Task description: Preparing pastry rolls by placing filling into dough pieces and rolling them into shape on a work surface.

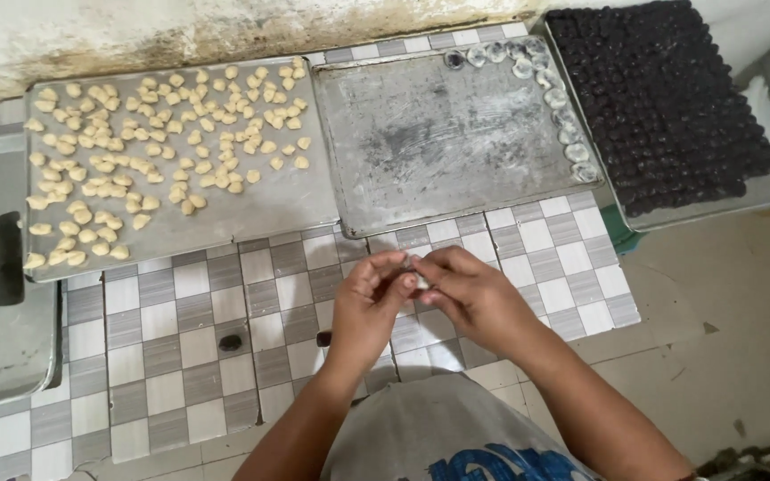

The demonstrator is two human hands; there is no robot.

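A grey-and-white checked tiled counter [180, 356] carries three metal trays. At six o'clock, the left hand [369, 303] and right hand [470, 294] together pinch a small pale wrapper [414, 266]. Dough pieces [135, 151] fill the tray [260, 209] at ten o'clock.

A metal tray [251, 214] of pale dough pieces [135, 142] is lying on the checkered tiled counter [180, 347]. Beside it, a second tray [421, 151] is holding a few wrapped pieces [563, 125], and a third tray [759, 191] is carrying dark balls [661, 98].
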